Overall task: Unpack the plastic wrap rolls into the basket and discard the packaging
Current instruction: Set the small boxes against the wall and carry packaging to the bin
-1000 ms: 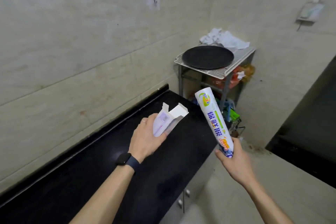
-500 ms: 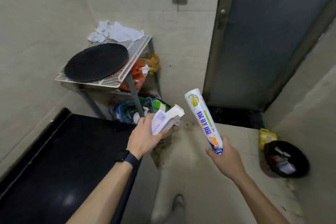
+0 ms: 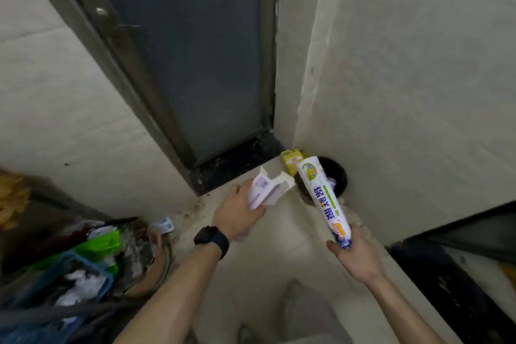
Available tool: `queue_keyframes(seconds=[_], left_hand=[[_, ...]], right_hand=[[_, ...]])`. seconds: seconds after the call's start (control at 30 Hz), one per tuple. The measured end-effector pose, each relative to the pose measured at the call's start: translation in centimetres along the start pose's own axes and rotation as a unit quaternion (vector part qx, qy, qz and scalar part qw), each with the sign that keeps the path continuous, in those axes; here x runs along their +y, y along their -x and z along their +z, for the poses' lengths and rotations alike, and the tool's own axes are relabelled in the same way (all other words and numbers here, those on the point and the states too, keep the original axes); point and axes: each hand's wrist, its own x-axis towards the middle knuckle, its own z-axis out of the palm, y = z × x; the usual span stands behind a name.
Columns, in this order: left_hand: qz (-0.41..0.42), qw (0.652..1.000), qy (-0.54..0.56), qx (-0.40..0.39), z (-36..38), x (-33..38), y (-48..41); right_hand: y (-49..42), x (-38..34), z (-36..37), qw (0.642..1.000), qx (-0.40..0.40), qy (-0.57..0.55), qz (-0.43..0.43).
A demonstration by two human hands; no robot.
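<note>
White cardboard, an opened carton with its end flaps sprung apart, sits in the person's left hand, the fingers wrapped tight round its lower half. A ring shows on one finger, and a dark watch is strapped at that wrist. The carton is held out over the pale tiled floor, pointing toward the corner of the room.

The right hand is clenched round the bottom end of a roll of plastic wrap. The roll stands nearly upright, leaning a little to the left, its white label printed with blue characters and a green and yellow mark near the top. Its upper end overlaps a round black bin that stands on the floor in the corner, against the right-hand wall. Some pale scraps show inside the bin. Just beside the bin, on its left, stands a small yellow box.

Behind the hands runs a tall grey door in a dark metal frame, with a dark threshold at its foot. Down at the lower left lies a jumble of bags and a blue basket, blurred, with something green among them. The carton and the roll are near each other but not touching.
</note>
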Motion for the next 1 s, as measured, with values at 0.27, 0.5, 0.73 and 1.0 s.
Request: queue_keyframes(seconds=[0.27,0.5,0.73,1.0], left_hand=[[-0.185,0.947,0.207,-0.161,5.8,6.1,-18.2],[-0.283,0.909,0.242,-0.19,12.1,7.9,-30.6],[-0.286,0.913,0.16,-0.242,24.3,5.5,-41.8],[-0.158,0.945,-0.041,-0.284,39.9,0.2,-51.7]], right_hand=[[-14.5,3.8,-1.6,0.989,-0.052,-0.032,0.134],[-26.3,5.0,-1.2,0.972,-0.09,-0.068,0.206],[-38.6,9.8,4.0,0.958,-0.085,-0.056,0.268],[-51.5,15.9,11.7,0.961,-0.074,-0.035,0.265]])
